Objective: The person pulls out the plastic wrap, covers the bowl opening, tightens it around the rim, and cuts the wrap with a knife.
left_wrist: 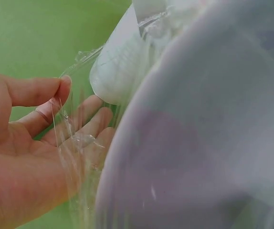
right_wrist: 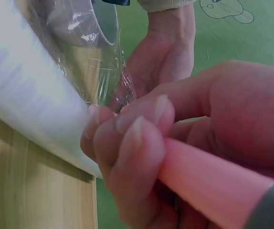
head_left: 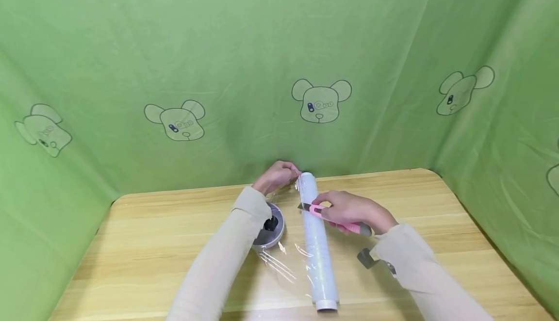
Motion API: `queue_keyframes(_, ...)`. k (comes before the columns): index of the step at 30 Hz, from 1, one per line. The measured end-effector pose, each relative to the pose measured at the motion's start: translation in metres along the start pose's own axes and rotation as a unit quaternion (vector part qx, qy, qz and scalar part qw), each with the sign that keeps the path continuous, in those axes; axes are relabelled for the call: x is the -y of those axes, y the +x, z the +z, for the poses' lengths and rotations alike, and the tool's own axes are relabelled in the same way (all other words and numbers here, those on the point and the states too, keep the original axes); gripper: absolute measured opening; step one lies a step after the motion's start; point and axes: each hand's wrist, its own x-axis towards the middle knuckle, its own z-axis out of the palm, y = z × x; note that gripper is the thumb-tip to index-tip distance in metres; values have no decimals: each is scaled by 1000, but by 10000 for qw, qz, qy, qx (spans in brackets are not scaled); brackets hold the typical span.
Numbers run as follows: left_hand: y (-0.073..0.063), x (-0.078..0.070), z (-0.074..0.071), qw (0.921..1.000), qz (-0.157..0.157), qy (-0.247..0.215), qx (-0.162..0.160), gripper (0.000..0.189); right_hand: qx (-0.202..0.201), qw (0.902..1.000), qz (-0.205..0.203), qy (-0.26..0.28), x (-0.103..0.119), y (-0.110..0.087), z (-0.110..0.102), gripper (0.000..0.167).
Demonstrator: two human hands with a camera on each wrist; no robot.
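Note:
A long roll of cling film (head_left: pixel 319 250) lies lengthwise on the table, and a clear sheet of the film (left_wrist: pixel 82 143) runs from it to the left, over a grey-white bowl (head_left: pixel 281 231). At the roll's far end my left hand (head_left: pixel 278 175) pinches the film between thumb and index finger; in the left wrist view its other fingers are spread. My right hand (head_left: pixel 349 208) grips a pink utility knife (right_wrist: pixel 208 179) above the roll. The knife's dark blade (head_left: pixel 304 206) points left, at the roll's left side; whether it touches the film I cannot tell. My left forearm partly hides the bowl.
The wooden table (head_left: pixel 166 243) backs onto a green cloth wall (head_left: pixel 244 69) with bear-face prints, and more cloth stands at both sides. A dark wrist camera piece (head_left: pixel 367 258) hangs below my right sleeve, and another (head_left: pixel 271 223) is at my left cuff, over the bowl.

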Motion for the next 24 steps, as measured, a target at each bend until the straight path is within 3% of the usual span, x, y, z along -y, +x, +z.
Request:
queue_keyframes(14, -1, -2, 0, 10000, -33, -62, 8, 17, 228, 9982, -116, 551, -8, -18, -3, 49)
queue_keyframes(24, 0, 0, 2, 10000, -13, -54, -1, 19, 313, 9969, 25, 715, -15, -28, -2, 53)
